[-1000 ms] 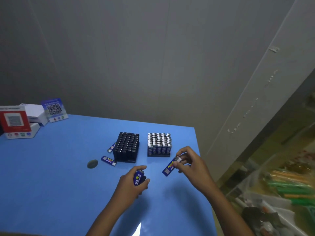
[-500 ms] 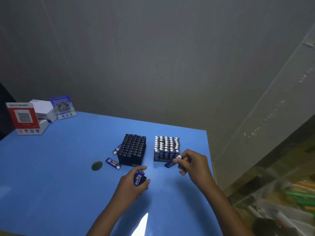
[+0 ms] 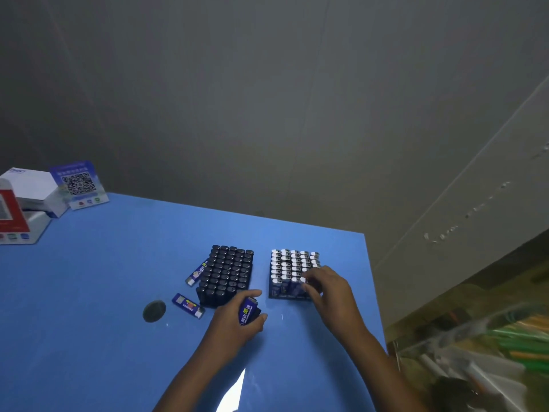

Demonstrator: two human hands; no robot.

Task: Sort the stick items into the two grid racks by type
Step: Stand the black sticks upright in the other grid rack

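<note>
Blue table [image 3: 89, 292] edge right of silver-capped rack [image 3: 292, 273].

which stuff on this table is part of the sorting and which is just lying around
Part of the job:
- black-top rack
- silver-top rack
- blue sticks in the left hand, one at
- stick under the right hand at the silver-top rack
- two loose sticks and

Just lying about:
- dark disc
- QR sign
- white box
- red-and-white box
</note>
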